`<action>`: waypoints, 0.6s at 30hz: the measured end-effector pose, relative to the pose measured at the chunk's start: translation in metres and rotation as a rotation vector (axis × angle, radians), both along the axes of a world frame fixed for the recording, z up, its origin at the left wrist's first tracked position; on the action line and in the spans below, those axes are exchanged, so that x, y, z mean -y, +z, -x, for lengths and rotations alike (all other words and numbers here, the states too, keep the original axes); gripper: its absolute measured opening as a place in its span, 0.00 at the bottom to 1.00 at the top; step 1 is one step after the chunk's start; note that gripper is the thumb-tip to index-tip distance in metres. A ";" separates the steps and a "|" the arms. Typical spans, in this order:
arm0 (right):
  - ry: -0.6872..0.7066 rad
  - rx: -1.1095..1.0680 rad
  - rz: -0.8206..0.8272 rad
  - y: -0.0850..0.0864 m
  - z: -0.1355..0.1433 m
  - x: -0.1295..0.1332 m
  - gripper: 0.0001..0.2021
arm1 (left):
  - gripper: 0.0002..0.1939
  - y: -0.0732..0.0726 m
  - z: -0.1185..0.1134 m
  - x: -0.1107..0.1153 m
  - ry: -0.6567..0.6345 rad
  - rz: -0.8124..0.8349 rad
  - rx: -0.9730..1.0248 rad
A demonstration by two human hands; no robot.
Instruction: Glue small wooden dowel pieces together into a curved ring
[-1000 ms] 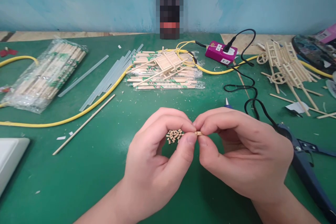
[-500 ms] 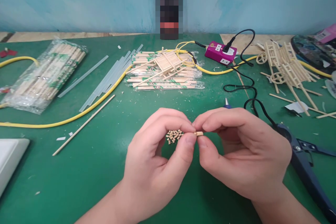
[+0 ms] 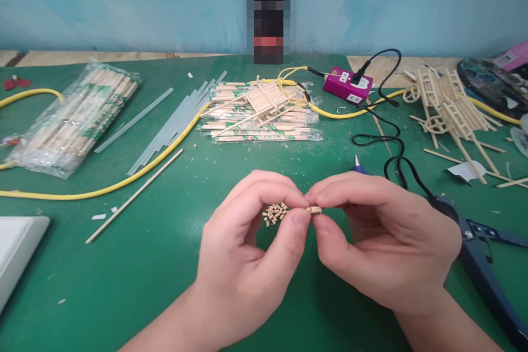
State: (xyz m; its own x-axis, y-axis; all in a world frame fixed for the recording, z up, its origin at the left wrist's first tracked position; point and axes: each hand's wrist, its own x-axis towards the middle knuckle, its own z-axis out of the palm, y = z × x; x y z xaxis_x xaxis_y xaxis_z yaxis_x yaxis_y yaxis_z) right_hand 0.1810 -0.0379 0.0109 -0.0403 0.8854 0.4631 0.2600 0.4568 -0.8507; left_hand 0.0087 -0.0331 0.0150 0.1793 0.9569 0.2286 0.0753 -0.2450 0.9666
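Between the fingertips of both hands is a short piece of wooden stick [image 3: 315,210], pale and about a fingertip long. My left hand [image 3: 256,242] is closed, pinching its left end with thumb and forefinger. My right hand [image 3: 379,236] is closed too, its thumb and fingertips meeting at the same piece. Just behind my left thumb lies a small pile of cut stick pieces [image 3: 274,213] on the green table, partly hidden by the hand. A blue glue gun [image 3: 480,269] rests at the right, its metal tip [image 3: 357,161] showing past my right hand.
Packs of wrapped chopsticks [image 3: 259,131] bear a small stick model [image 3: 268,99]. Clear glue sticks [image 3: 177,121], a yellow cable [image 3: 99,192] and a loose stick [image 3: 134,196] lie left. A purple power socket [image 3: 347,84] and a wheeled stick model [image 3: 449,99] stand right.
The pinched piece has turned slightly, and a dark side now shows along its lower edge. Both hands stay in nearly the same place; the whole view has shifted a little.
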 end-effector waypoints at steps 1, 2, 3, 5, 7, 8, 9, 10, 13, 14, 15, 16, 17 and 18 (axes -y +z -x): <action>0.003 0.006 -0.008 0.000 0.000 0.000 0.21 | 0.06 0.000 0.000 0.000 0.002 -0.002 -0.005; 0.006 0.011 -0.013 0.001 0.000 -0.001 0.20 | 0.06 0.000 0.000 0.001 0.004 -0.007 -0.011; 0.007 0.016 -0.017 0.001 -0.001 -0.001 0.20 | 0.06 0.000 0.000 0.001 0.005 -0.010 -0.017; 0.009 0.023 -0.020 0.001 -0.001 -0.002 0.20 | 0.06 -0.001 0.001 0.001 0.003 -0.018 -0.022; 0.007 0.028 -0.029 0.001 -0.001 -0.002 0.19 | 0.07 -0.002 0.001 0.002 0.002 -0.026 -0.018; 0.007 0.032 -0.032 0.001 -0.001 -0.003 0.19 | 0.07 -0.002 0.001 0.002 0.001 -0.027 -0.017; 0.005 0.035 -0.037 0.001 -0.001 -0.003 0.19 | 0.07 -0.002 0.001 0.002 0.001 -0.026 -0.016; 0.003 0.037 -0.038 0.001 0.000 -0.003 0.19 | 0.07 -0.002 0.001 0.002 0.002 -0.026 -0.016; -0.002 0.041 -0.028 0.001 0.000 -0.002 0.18 | 0.07 -0.002 0.001 0.001 0.005 -0.027 -0.016; -0.004 0.041 -0.024 0.001 0.000 -0.002 0.18 | 0.07 -0.002 0.001 0.001 0.005 -0.028 -0.016; -0.006 0.041 -0.022 0.001 0.001 -0.002 0.18 | 0.07 -0.002 0.001 0.001 0.004 -0.028 -0.016; -0.007 0.040 -0.024 0.001 0.001 -0.002 0.18 | 0.07 -0.002 0.001 0.001 0.002 -0.026 -0.017; -0.008 0.039 -0.030 0.001 0.001 -0.003 0.18 | 0.08 -0.002 0.001 0.001 -0.001 -0.026 -0.017; -0.006 0.039 -0.033 0.001 0.001 -0.003 0.18 | 0.08 -0.003 0.001 0.001 -0.004 -0.028 -0.017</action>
